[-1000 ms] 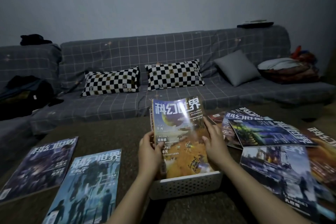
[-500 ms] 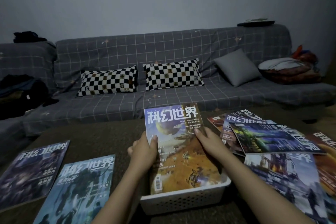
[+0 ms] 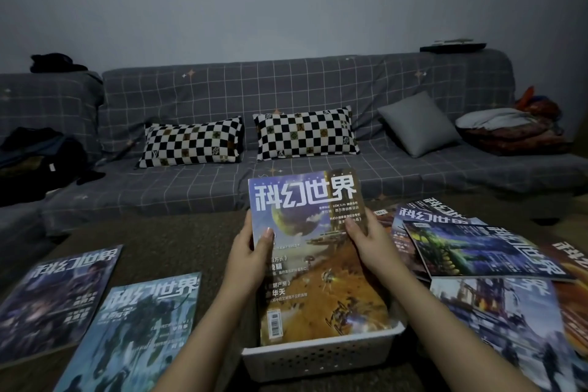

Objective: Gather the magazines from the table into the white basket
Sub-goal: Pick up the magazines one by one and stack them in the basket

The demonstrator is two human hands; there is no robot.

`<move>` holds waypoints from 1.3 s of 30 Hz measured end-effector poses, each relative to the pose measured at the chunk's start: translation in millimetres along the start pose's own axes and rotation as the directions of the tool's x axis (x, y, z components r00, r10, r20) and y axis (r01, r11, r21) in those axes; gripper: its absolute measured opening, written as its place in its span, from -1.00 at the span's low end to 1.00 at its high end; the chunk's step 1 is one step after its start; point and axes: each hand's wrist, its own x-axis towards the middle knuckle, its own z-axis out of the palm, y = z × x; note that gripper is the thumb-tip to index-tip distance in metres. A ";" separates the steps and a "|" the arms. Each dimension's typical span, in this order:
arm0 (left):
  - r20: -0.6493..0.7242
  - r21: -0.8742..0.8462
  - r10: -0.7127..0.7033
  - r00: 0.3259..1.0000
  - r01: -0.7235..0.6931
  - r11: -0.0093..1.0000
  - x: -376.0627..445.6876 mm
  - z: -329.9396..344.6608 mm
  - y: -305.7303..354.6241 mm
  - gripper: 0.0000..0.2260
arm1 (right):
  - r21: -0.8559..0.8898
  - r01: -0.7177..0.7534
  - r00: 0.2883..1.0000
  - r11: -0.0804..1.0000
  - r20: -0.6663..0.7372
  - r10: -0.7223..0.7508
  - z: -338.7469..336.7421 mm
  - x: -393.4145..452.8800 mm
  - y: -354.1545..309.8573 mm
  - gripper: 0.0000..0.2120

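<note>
At the far left of the tabletop point(image 3: 178, 242) lay a dark magazine point(image 3: 54, 299) and, just beside it, a pale blue magazine point(image 3: 140, 331), both flat and face up, untouched and well apart from either grip; they were probably waiting their turn.

Toward the middle, the left hand point(image 3: 251, 258) held the left edge of the orange-covered magazine point(image 3: 318, 264), thumb laid on the cover and fingers hidden behind it. The right hand point(image 3: 369, 245) held the opposite edge the same way, thumb on top. So both grips were closed on this one magazine, one on each long side, which likely kept the floppy pages from sagging or fanning while it was guided down.

The magazine sat tilted, its lower end already inside the white basket point(image 3: 318, 360) and its top end raised toward the sofa point(image 3: 286, 99). The basket looked shorter than the magazine, which may be why it leaned and did not lie flat. The hands gripped it at its upper half, above the basket rim.

To the right, several more magazines lay overlapping in a loose pile point(image 3: 483, 251), just beside the right forearm, still to be gathered. How many were in it could not be told.
</note>
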 end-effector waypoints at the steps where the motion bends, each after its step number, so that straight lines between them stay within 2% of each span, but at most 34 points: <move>1: -0.010 -0.012 0.021 1.000 -0.021 1.000 -0.4 -2.1 5.5 -0.70 | 0.003 0.028 0.999 1.000 -0.015 -0.028 -2.6 -1.7 -6.0 -0.60; 4: -0.025 -0.030 0.081 0.996 -0.082 0.996 2.1 -7.6 23.1 -0.61 | 0.035 0.109 0.993 0.993 -0.055 -0.107 -9.6 -3.2 -22.6 -0.62; 7: -0.033 0.001 0.118 0.993 -0.118 0.993 5.9 -11.8 30.2 -0.54 | 0.071 0.121 0.990 0.990 -0.076 -0.115 -11.3 -3.5 -29.5 -0.59; 13: -0.016 0.094 0.097 0.995 -0.095 0.991 -6.5 -9.0 6.6 -0.46 | 0.054 0.070 0.997 0.996 0.021 -0.071 -6.3 -10.0 -5.3 -0.52; 15: 0.003 0.054 0.047 0.999 -0.047 0.997 -5.4 -7.8 4.0 -0.43 | 0.117 0.040 0.997 0.992 0.053 -0.047 -4.6 -10.8 -3.8 -0.53; 18: 0.005 -0.068 -0.007 1.000 0.007 0.998 -5.0 -7.2 3.3 -0.44 | 0.177 0.010 0.998 0.984 0.059 -0.021 0.4 -12.2 0.8 -0.42; 19: 0.001 -0.094 -0.019 1.000 0.019 0.995 -4.6 -6.5 3.4 -0.44 | 0.197 -0.004 0.999 0.980 0.053 -0.006 1.9 -12.5 1.8 -0.43; 22: -0.003 -0.101 -0.050 0.999 0.049 0.994 -2.7 -4.2 3.6 -0.43 | 0.247 -0.022 0.999 0.969 0.028 0.015 4.5 -11.1 1.6 -0.63; 25: -0.033 -0.119 -0.001 0.999 -0.003 0.993 0.8 -4.8 6.1 -0.54 | 0.257 0.005 1.000 0.966 -0.024 0.001 5.0 -9.2 -1.6 -0.77; 29: -0.050 -0.132 0.049 0.998 -0.055 0.990 5.5 -9.4 14.7 -0.59 | 0.286 0.044 0.998 0.957 -0.061 -0.027 1.7 -9.4 -8.6 -0.63; 32: -0.013 -0.145 0.032 0.999 -0.033 0.989 4.2 -8.7 11.2 -0.56 | 0.277 0.037 0.999 0.960 -0.045 -0.025 -1.9 -8.6 -5.0 -0.66; 34: 0.000 -0.158 0.012 1.000 -0.012 0.987 -0.4 -3.7 6.3 -0.55 | 0.274 -0.019 0.999 0.962 -0.019 0.025 -1.8 -9.5 0.7 -0.63; 39: -0.029 -0.172 -0.020 0.999 0.015 0.985 -1.5 5.0 3.1 -0.45 | 0.285 -0.162 0.986 0.945 0.090 0.141 -1.5 -6.7 5.7 -0.35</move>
